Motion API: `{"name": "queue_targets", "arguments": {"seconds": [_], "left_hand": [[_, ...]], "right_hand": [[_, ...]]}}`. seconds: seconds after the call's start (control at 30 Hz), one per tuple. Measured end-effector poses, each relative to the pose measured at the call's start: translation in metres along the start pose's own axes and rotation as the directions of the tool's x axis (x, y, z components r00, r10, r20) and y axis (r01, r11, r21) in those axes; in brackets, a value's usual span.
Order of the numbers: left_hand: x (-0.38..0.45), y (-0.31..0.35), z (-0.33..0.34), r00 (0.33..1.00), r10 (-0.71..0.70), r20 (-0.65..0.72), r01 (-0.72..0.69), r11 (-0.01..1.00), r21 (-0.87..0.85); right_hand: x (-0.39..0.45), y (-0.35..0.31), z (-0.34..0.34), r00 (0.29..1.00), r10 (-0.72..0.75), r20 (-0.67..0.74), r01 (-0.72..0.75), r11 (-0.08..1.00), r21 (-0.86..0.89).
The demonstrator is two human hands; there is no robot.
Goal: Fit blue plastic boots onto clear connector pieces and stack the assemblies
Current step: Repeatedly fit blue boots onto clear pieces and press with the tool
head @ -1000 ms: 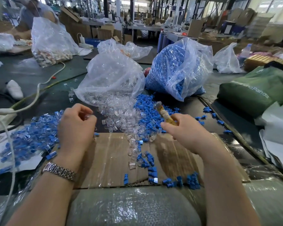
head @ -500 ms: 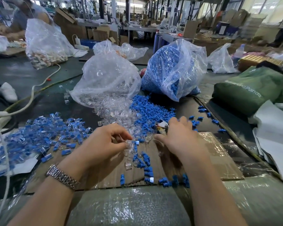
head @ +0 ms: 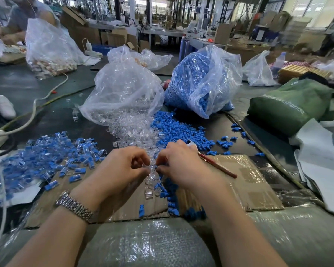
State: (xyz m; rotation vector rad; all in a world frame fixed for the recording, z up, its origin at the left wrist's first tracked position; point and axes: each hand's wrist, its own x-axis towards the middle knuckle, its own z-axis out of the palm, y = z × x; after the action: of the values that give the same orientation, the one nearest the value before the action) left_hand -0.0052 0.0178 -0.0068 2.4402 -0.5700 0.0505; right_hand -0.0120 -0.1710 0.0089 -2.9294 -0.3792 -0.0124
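My left hand and my right hand meet fingertip to fingertip over the cardboard sheet. Between them they pinch a small clear connector piece, and a bit of blue shows at the right fingertips. My right hand also grips a reddish stick that juts out to the right. Loose clear connectors and blue boots lie heaped just beyond my hands. A pile of blue-and-clear assemblies spreads out on the left. More boots are scattered below my hands.
A clear bag of connectors and a bag of blue boots stand behind the heaps. A green bag and white sheets lie to the right. A white cable crosses the left side. Another person works at the far left.
My left hand came in from the assembly pile to the centre and took a clear piece. My right hand dropped from the boot heap to meet it, the stick now lying low.
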Motion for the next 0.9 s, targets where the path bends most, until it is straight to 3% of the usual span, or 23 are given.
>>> {"name": "queue_targets", "arguments": {"seconds": [0.27,0.43,0.57,0.9], "left_hand": [[0.003,-0.005,-0.005,0.992,-0.107,-0.064,0.100,0.989,-0.105],[0.005,-0.006,-0.012,0.986,-0.163,-0.027,0.139,0.905,-0.403],[0.006,-0.005,-0.002,0.988,-0.154,0.015,0.150,0.932,-0.331],[0.005,0.001,0.000,0.991,-0.126,-0.048,0.108,0.957,-0.270]], "right_hand": [[-0.008,0.014,-0.010,0.984,0.101,-0.149,-0.057,0.959,0.278],[-0.007,0.014,-0.012,0.974,0.127,-0.185,-0.014,0.857,0.514],[-0.007,0.016,-0.012,0.971,0.139,-0.194,0.002,0.807,0.590],[-0.006,0.018,-0.010,0.962,0.155,-0.227,0.009,0.807,0.591]]}}
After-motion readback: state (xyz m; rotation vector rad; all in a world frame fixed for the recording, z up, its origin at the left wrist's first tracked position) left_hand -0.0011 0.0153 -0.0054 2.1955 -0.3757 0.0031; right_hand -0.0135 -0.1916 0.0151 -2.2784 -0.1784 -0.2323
